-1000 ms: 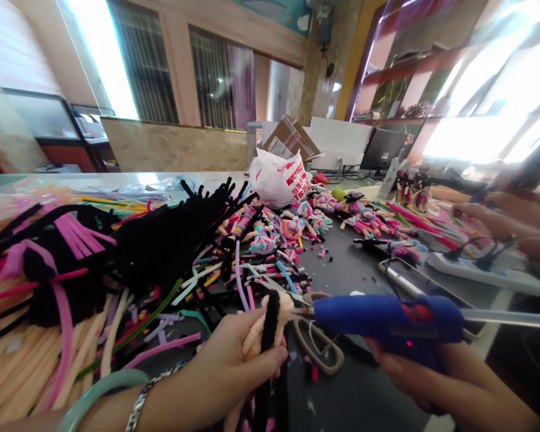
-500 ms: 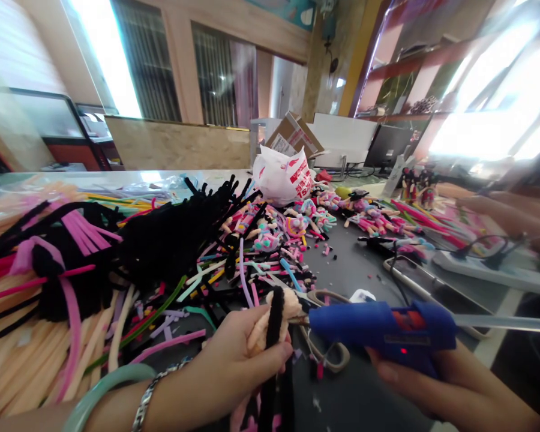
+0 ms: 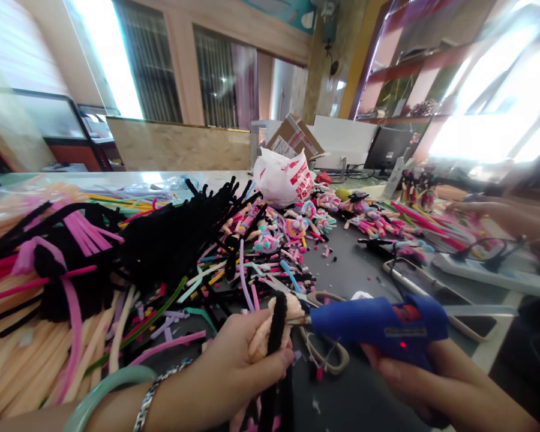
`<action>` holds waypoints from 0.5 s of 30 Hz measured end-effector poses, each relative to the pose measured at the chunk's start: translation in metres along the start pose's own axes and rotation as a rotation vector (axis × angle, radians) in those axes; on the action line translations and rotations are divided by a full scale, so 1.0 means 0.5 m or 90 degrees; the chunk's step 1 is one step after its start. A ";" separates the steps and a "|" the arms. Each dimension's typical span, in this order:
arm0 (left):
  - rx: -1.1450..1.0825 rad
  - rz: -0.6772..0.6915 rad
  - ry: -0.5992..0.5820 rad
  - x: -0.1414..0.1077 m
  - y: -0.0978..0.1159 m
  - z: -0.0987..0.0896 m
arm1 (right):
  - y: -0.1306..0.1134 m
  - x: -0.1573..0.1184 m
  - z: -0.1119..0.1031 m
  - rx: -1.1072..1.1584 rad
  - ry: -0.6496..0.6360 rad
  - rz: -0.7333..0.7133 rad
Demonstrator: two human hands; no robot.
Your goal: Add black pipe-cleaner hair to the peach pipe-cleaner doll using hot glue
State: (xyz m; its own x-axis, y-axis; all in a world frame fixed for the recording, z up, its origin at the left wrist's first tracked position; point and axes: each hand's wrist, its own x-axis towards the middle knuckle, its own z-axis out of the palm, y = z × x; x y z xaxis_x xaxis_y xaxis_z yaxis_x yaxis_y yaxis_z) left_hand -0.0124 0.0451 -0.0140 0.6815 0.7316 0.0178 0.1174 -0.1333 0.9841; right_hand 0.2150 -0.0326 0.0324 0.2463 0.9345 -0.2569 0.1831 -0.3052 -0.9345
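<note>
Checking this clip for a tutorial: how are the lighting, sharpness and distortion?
In the head view, the windows on the right are blown out to white, and the wide lens bends the room's lines. The glue gun and left hand look fairly sharp, while a co-worker's arm looks soft and washed out by glare.

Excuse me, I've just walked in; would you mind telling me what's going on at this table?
A person's left hand grips a small figure made of peach and black pipe cleaners, while the right hand holds a blue hot glue gun with its nozzle at the figure. Scissors lie just beyond, among heaps of pipe cleaners and small dolls. Another person's hand reaches in at the right.
</note>
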 end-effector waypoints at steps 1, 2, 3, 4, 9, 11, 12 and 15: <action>0.004 -0.002 0.004 -0.001 -0.004 0.000 | 0.000 0.000 0.001 0.020 -0.012 0.008; 0.004 -0.006 0.003 -0.001 -0.007 0.000 | 0.000 0.001 0.001 0.037 -0.024 0.013; 0.002 -0.014 0.000 -0.002 -0.011 0.001 | 0.001 0.002 0.001 0.051 -0.035 0.014; 0.000 -0.024 -0.004 -0.003 -0.013 0.001 | 0.002 0.003 0.000 0.064 -0.046 0.014; 0.025 0.003 -0.009 -0.008 -0.002 0.003 | 0.008 0.010 -0.006 0.126 -0.105 0.032; 0.081 0.053 -0.001 -0.010 0.007 0.002 | 0.008 0.010 -0.008 0.156 -0.139 0.034; 0.110 0.073 -0.003 -0.012 0.010 0.000 | 0.008 0.009 -0.009 0.171 -0.158 0.033; 0.185 0.108 0.017 -0.019 0.008 -0.003 | 0.007 0.004 -0.011 0.196 -0.212 0.039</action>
State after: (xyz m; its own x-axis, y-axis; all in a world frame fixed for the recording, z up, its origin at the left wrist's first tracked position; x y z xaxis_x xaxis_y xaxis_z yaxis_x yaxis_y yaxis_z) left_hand -0.0198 0.0386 -0.0100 0.6901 0.6996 0.1854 0.2076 -0.4367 0.8753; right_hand 0.2214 -0.0330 0.0302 -0.0804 0.9398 -0.3322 -0.1258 -0.3401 -0.9319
